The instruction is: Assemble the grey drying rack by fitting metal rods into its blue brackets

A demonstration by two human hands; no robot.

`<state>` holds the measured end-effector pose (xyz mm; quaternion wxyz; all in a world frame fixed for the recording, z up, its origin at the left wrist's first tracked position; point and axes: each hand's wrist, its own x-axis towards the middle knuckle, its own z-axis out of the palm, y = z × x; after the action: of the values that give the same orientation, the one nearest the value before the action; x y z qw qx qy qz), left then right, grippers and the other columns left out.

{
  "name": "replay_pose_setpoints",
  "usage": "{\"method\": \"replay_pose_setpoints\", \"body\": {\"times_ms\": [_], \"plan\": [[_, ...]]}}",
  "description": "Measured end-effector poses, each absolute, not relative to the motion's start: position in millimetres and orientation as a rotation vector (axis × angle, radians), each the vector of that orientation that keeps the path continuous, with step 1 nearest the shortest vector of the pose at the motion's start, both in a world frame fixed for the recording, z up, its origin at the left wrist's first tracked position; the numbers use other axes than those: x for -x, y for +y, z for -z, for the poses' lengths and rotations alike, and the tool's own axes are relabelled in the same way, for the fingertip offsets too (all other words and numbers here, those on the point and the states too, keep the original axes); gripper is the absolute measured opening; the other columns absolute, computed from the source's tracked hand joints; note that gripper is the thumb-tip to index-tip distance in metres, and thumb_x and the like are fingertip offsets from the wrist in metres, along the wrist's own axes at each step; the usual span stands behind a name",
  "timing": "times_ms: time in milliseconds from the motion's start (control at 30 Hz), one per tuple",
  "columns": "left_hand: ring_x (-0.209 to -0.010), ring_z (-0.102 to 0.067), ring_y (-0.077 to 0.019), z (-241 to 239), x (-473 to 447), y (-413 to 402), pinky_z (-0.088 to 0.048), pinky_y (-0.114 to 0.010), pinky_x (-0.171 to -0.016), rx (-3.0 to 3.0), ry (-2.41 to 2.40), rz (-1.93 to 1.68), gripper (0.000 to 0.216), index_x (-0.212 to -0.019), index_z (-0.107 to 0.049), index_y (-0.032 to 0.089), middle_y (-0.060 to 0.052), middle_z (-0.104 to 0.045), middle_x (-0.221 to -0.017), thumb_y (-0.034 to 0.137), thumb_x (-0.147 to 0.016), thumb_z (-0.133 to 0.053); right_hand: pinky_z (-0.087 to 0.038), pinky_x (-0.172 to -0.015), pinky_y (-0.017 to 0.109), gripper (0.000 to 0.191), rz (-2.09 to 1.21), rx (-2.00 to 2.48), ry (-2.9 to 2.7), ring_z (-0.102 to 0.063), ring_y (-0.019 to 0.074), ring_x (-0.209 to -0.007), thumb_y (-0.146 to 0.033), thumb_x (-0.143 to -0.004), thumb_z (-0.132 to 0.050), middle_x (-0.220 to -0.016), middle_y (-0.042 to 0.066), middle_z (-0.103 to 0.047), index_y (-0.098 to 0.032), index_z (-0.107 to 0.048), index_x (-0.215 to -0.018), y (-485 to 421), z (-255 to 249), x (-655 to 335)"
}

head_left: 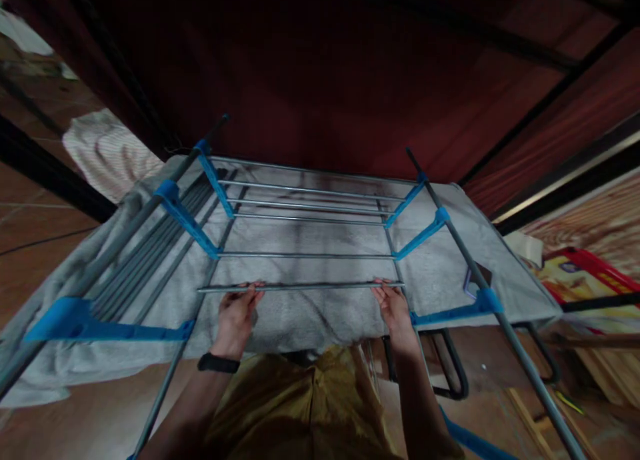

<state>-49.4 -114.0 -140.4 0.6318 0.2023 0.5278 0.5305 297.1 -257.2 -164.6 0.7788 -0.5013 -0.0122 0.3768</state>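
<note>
A thin grey metal rod (315, 287) lies crosswise in front of me, gripped near both ends. My left hand (237, 313) pinches it toward the left end, and a black band circles that wrist. Toward the right end, my right hand (393, 305) has its fingers closed on the same rod. Around them stands a rack frame of grey tubes with blue plastic brackets, such as the left bracket (105, 323) and the right bracket (457, 309). Beyond my hands, several fitted crossbars (305, 255) span the frame between the far brackets.
A grey cloth (430, 267) covers the surface under the frame. Several loose tubes (155, 260) lie on it at left. At right are a small dark flat object (477, 279) and a red and yellow box (595, 283). A dark red curtain (310, 80) hangs behind.
</note>
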Motion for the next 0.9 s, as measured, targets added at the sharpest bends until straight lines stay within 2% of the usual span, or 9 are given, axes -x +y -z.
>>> {"method": "replay_pose_setpoints", "body": {"times_ms": [200, 467, 600, 733, 900], "plan": [[-0.076, -0.072, -0.0162, 135, 48, -109, -0.062, -0.028, -0.075, -0.395, 1.242, -1.198, 0.02, -0.076, -0.063, 0.017, -0.002, -0.074, -0.076, 0.0, -0.068, -0.069, -0.064, -0.073, 0.028, 0.022, -0.819, 1.1, 0.01, -0.076, 0.0171, -0.078, -0.015, -0.064, -0.081, -0.081, 0.001, -0.078, -0.022, -0.064, -0.075, -253, 162, -298], [-0.082, -0.075, -0.0191, 130, 48, -111, -0.063, -0.032, -0.081, -0.39, 1.181, -1.205, 0.018, -0.075, -0.064, 0.017, -0.002, -0.074, -0.075, 0.0, -0.069, -0.068, -0.063, -0.075, 0.028, 0.023, -0.856, 1.052, 0.012, -0.076, 0.0172, -0.077, -0.014, -0.065, -0.082, -0.08, 0.001, -0.078, -0.021, -0.065, -0.079, -252, 157, -296], [-0.082, -0.075, -0.0183, 128, 44, -115, -0.063, -0.034, -0.084, -0.34, 1.168, -1.178, 0.015, -0.073, -0.063, 0.017, -0.001, -0.074, -0.076, 0.003, -0.078, -0.066, -0.063, -0.075, 0.029, 0.023, -0.881, 1.019, 0.012, -0.075, 0.0177, -0.08, -0.012, -0.064, -0.08, -0.082, 0.002, -0.078, -0.021, -0.066, -0.08, -250, 155, -293], [-0.077, -0.074, -0.0166, 124, 34, -118, -0.063, -0.032, -0.081, -0.276, 1.205, -1.101, 0.021, -0.069, -0.062, 0.016, -0.002, -0.072, -0.074, 0.001, -0.084, -0.061, -0.062, -0.075, 0.029, 0.023, -0.886, 0.99, 0.03, -0.074, 0.0167, -0.079, -0.015, -0.065, -0.082, -0.084, 0.001, -0.078, -0.021, -0.067, -0.081, -248, 152, -286], [-0.079, -0.075, -0.0183, 116, 27, -117, -0.065, -0.032, -0.078, -0.231, 1.185, -1.045, 0.029, -0.069, -0.062, 0.013, -0.008, -0.073, -0.078, -0.006, -0.087, -0.05, -0.063, -0.072, 0.031, 0.024, -0.891, 1.042, 0.095, -0.07, 0.0146, -0.065, -0.019, -0.066, -0.086, -0.069, -0.004, -0.073, -0.023, -0.062, -0.071, -247, 155, -284]]}}
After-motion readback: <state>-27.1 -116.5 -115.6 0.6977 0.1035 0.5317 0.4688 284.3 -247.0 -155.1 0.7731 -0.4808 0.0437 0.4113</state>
